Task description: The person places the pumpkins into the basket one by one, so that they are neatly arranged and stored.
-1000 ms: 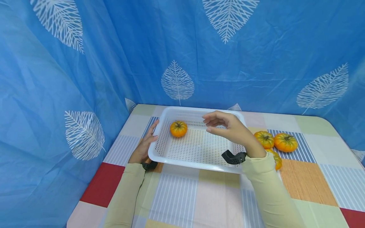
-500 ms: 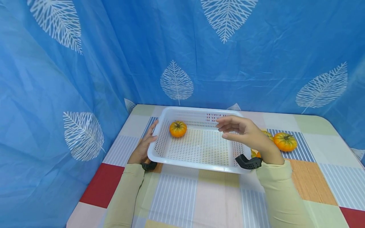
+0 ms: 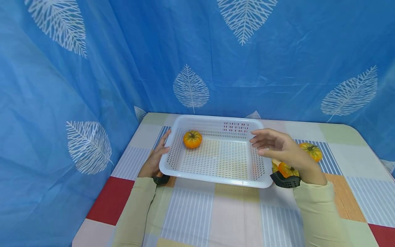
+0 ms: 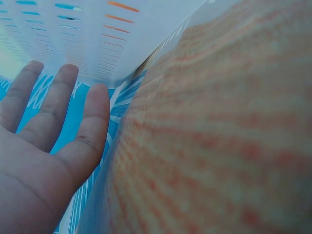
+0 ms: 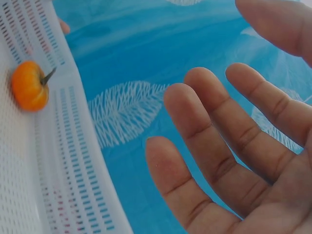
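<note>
A white perforated plastic basket (image 3: 213, 179) stands on the table with a small orange pumpkin (image 3: 192, 140) in its back left part. My left hand (image 3: 155, 157) rests against the basket's left side, thumb near the rim; in the left wrist view its straight fingers (image 4: 56, 109) reach to the perforated wall. Over the basket's right rim hovers my right hand (image 3: 279, 148), fingers loosely bent and holding nothing. Just beyond it, several pumpkins lie on the table: one at the back (image 3: 311, 151), others partly hidden by the right hand and wrist, including a nearer pumpkin (image 3: 287, 169).
A patchwork-checked tablecloth (image 3: 234, 219) covers the table. Blue curtains (image 3: 277, 79) with white leaf prints hang close behind the table and along its left side. Each wrist wears a black strap (image 3: 285, 180).
My right hand has moved right, from above the basket's inside to its right rim, near the loose pumpkins. The left hand and the basket stay in place.
</note>
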`<state>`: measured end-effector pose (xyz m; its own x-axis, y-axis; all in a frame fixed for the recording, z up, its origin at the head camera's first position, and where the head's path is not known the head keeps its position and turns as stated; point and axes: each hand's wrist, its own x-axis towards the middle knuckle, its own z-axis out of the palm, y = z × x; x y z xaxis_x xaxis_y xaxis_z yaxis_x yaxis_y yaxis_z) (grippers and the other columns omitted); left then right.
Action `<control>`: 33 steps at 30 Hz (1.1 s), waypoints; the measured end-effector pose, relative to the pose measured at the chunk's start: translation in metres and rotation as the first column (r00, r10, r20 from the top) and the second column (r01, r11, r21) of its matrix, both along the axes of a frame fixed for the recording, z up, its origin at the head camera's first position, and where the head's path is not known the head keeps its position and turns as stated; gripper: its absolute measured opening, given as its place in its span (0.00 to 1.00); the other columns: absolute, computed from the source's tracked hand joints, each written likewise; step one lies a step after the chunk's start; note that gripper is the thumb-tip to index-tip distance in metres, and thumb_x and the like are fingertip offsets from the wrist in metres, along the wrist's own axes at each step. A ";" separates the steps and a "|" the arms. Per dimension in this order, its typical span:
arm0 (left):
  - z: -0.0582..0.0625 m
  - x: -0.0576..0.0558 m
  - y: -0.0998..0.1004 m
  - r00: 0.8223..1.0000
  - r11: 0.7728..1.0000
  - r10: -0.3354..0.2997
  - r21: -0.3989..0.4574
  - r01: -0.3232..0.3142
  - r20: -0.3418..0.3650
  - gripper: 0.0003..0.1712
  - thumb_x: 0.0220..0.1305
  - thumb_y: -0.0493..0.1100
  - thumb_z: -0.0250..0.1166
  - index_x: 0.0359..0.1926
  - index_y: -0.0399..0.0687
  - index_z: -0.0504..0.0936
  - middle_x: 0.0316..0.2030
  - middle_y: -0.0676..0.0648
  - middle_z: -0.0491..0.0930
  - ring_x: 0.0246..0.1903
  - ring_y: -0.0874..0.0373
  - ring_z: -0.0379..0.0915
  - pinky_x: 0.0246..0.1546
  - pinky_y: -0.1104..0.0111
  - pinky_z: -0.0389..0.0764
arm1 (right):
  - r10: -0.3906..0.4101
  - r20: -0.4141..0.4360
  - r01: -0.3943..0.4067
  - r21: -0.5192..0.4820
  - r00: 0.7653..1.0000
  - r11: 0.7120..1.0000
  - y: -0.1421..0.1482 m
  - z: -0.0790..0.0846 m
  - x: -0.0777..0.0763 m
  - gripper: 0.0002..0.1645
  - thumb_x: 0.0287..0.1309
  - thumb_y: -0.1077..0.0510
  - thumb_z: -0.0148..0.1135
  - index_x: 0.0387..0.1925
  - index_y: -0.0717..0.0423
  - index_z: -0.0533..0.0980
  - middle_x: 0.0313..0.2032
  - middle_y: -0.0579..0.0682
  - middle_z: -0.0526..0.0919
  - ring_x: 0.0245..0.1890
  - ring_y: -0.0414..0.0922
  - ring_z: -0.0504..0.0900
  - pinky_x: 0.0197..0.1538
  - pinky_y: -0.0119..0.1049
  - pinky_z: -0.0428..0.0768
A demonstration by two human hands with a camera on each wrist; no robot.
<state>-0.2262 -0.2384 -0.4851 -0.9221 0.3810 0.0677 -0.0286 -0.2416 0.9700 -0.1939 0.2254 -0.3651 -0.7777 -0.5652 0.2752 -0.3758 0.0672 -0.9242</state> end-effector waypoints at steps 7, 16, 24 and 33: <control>-0.002 -0.001 -0.001 1.000 1.000 -0.007 -0.002 0.007 -0.014 0.51 0.72 0.41 0.48 0.89 0.59 0.34 0.87 0.40 0.30 0.77 0.33 0.43 0.76 0.33 0.53 | -0.036 -0.010 0.036 0.033 0.999 0.999 0.017 -0.005 0.004 0.32 0.69 0.76 0.61 0.70 0.53 0.77 0.58 0.51 0.85 0.54 0.42 0.85 0.56 0.29 0.84; -0.001 -0.001 -0.002 1.000 1.000 -0.016 -0.005 0.016 -0.019 0.51 0.73 0.41 0.48 0.89 0.62 0.35 0.87 0.41 0.30 0.76 0.34 0.43 0.74 0.40 0.62 | -0.082 -0.026 0.083 0.026 0.996 0.996 0.038 -0.017 0.012 0.33 0.69 0.78 0.60 0.72 0.60 0.75 0.57 0.50 0.86 0.54 0.42 0.85 0.55 0.28 0.84; -0.002 -0.001 -0.004 1.000 1.000 -0.019 -0.005 0.019 -0.017 0.51 0.73 0.41 0.48 0.89 0.60 0.34 0.87 0.40 0.30 0.76 0.33 0.44 0.73 0.44 0.67 | -0.108 -0.032 0.108 -0.004 0.994 0.994 0.053 -0.034 0.020 0.32 0.67 0.80 0.59 0.67 0.57 0.79 0.56 0.47 0.87 0.53 0.40 0.86 0.55 0.27 0.83; -0.004 -0.002 -0.003 0.999 0.999 -0.033 -0.002 0.033 -0.025 0.50 0.74 0.42 0.48 0.89 0.62 0.34 0.87 0.40 0.29 0.76 0.32 0.43 0.74 0.38 0.62 | -0.180 -0.093 0.180 -0.012 0.979 0.984 0.074 -0.052 0.027 0.28 0.65 0.83 0.59 0.65 0.68 0.78 0.57 0.42 0.87 0.54 0.35 0.86 0.56 0.24 0.82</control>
<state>-0.2285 -0.2418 -0.4887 -0.9069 0.4116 0.0898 -0.0127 -0.2398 0.9707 -0.1666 0.2995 -0.4169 -0.8376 -0.4170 0.3530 -0.4425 0.1388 -0.8860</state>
